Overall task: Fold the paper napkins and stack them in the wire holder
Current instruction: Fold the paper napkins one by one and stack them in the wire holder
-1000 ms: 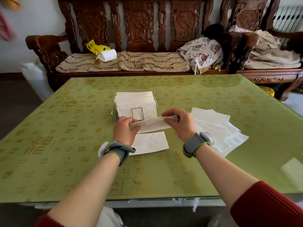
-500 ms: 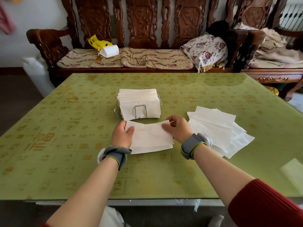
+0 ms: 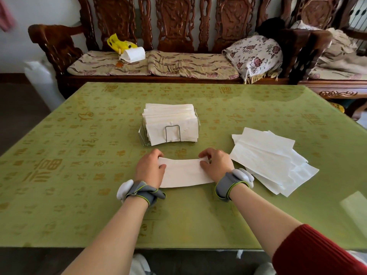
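A white folded paper napkin (image 3: 184, 173) lies flat on the green surface with golden characters (image 3: 79, 175), just in front of the thin metal wire holder (image 3: 142, 136). The left hand (image 3: 150, 169) holds its left end and the right hand (image 3: 216, 165) its right end. Each thumb lies on top of the paper and the fingers are curled at the far corners, grasping the napkin; if the fingertips go under the paper is hidden. The hands cover both short edges. The holder is filled with a stack of white folded napkins (image 3: 170, 116), which hides most of its wires. To the right lies a loose pile of flat white paper sheets (image 3: 266, 155); how many cannot be counted.
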`<action>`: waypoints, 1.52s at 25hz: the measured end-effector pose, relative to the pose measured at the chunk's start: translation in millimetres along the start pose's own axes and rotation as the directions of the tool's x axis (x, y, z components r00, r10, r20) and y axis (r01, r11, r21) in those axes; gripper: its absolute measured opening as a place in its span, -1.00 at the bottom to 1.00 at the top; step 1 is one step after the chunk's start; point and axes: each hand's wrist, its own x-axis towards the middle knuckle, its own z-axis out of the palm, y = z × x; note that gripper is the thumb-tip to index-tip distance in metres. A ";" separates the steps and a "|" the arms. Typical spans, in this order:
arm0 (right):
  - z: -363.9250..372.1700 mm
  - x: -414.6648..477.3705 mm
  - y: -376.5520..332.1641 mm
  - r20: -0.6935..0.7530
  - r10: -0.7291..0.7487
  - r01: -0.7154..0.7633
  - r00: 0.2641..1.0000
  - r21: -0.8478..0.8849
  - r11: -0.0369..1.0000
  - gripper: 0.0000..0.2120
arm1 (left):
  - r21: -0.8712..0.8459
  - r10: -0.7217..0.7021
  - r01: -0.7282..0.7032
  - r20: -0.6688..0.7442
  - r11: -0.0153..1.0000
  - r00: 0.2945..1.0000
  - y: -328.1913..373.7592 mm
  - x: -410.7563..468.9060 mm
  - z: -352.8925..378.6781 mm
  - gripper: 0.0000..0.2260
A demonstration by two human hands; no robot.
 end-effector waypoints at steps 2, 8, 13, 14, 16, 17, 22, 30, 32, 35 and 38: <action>0.0 -1.3 -0.2 -0.008 -0.009 0.009 1.000 -0.013 1.000 -0.79 | 0.055 0.005 -0.006 0.022 0.998 1.000 -3.2 1.1 1.8 -0.80; -3.7 1.6 -2.0 0.186 0.052 -0.031 0.981 -0.113 0.993 -0.50 | 0.274 0.037 -0.078 0.154 0.959 0.987 -4.6 5.1 0.0 -0.70; -0.8 -0.4 -5.5 0.152 0.048 -0.027 0.987 -0.136 0.990 -0.47 | 0.176 0.025 -0.047 0.126 0.983 0.992 -3.8 3.9 2.7 -0.81; 0.5 -1.4 -5.2 0.120 0.026 -0.021 0.992 -0.045 0.999 -0.44 | 0.023 0.016 -0.018 0.081 1.000 0.997 -3.6 2.8 2.4 -0.84; -0.7 -4.9 -8.4 0.042 0.032 -0.041 0.999 0.221 0.975 -0.40 | -0.274 -0.010 0.012 0.009 0.962 1.000 1.1 1.2 -2.6 -0.90; -2.6 -6.6 -11.4 -0.014 0.037 -0.030 0.999 0.344 0.938 -0.39 | -0.371 -0.006 -0.009 -0.039 0.928 0.999 4.7 0.5 -6.4 -0.89; -1.9 -9.3 -23.0 -0.187 0.051 0.062 0.981 0.554 0.830 -0.55 | -0.609 -0.142 0.088 -0.041 0.788 0.989 15.2 -4.2 -15.2 -0.79; -6.2 10.9 -34.0 -0.111 0.042 0.012 0.993 0.444 0.896 -0.69 | -0.558 -0.251 0.206 -0.005 0.804 0.968 11.2 3.4 -13.0 -0.71; -11.4 19.0 -39.2 -0.165 -0.010 0.078 0.986 0.409 0.909 -0.76 | -0.572 -0.256 0.185 -0.045 0.799 0.966 9.9 13.8 -21.0 -0.81; -22.7 44.9 -52.3 -0.231 -0.078 0.145 0.970 0.292 0.945 -0.75 | -0.543 -0.178 0.058 -0.171 0.838 0.969 12.7 48.2 -33.6 -0.87; -31.0 71.1 -66.6 -0.314 -0.094 0.173 0.945 0.235 0.957 -0.73 | -0.511 -0.130 -0.030 -0.274 0.859 0.953 17.8 80.8 -39.2 -0.86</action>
